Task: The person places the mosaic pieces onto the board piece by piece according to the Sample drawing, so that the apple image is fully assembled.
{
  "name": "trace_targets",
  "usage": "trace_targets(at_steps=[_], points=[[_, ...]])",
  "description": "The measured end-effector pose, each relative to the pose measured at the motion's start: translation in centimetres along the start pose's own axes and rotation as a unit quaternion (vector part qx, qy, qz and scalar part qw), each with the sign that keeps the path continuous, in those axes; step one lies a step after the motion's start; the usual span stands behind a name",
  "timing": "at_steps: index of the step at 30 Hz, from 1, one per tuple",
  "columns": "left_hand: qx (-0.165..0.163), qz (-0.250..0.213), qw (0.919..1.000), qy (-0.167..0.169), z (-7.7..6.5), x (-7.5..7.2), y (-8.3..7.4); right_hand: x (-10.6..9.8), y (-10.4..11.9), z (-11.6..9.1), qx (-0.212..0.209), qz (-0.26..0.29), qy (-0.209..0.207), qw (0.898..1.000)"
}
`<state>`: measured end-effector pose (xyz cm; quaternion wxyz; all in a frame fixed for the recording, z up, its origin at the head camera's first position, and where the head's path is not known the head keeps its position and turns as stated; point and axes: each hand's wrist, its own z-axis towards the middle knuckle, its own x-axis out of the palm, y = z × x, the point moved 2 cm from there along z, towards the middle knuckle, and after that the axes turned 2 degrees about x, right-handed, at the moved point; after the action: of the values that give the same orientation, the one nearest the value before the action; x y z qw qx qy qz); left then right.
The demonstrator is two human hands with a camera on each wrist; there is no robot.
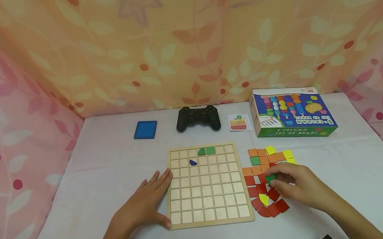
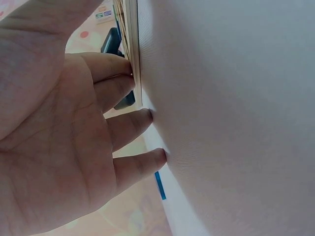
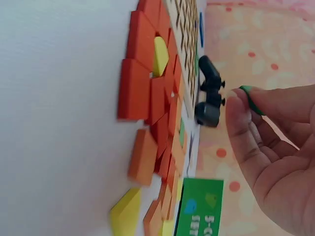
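Observation:
My left hand (image 1: 144,202) lies flat along the left side of the wooden grid board (image 1: 211,223), its fingers spread and touching the rim. In the left wrist view that hand's palm (image 2: 59,123) shows beside the board edge. Between thumb and fingers my right hand (image 1: 300,184) pinches a small green tile (image 3: 252,101), held above the loose tiles. A green rounded tile (image 1: 201,152) and a green square tile (image 1: 210,150) sit in the board's top row. One row lower lies a dark blue rounded piece (image 1: 193,162).
Red tiles (image 1: 251,192), orange tiles (image 1: 255,170) and yellow tiles (image 1: 288,154) lie loose right of the board. Behind stand a blue square tray (image 1: 145,130), a black game controller (image 1: 197,119), a pattern card (image 1: 239,122) and a bead-set box (image 1: 292,112).

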<state>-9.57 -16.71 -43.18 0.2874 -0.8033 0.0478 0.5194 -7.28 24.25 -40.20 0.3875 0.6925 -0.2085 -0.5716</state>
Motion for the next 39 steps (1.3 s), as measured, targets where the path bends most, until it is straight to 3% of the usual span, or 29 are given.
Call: trace_targets(at_steps=[5,15,24,31,39], points=[[-0.001,-0.001,1.0,-0.002,-0.1,0.1,0.1,0.5,0.5,2.4,0.001,0.043,0.017,0.999],[0.003,0.003,1.0,-0.003,0.0,0.2,0.2,2.9,1.3,8.5,-0.033,0.038,0.089,0.995],[0.002,0.011,0.9999,-0.006,-0.1,0.2,0.2,6.1,2.0,14.1,-0.009,0.083,0.157,0.984],[0.002,0.012,0.9999,-0.004,-0.1,0.0,0.0,7.4,3.1,15.6,-0.069,-0.036,0.145,0.986],[-0.005,0.011,0.9999,0.001,0.0,0.1,0.0,7.6,3.6,15.8,-0.088,-0.127,0.127,0.98]])
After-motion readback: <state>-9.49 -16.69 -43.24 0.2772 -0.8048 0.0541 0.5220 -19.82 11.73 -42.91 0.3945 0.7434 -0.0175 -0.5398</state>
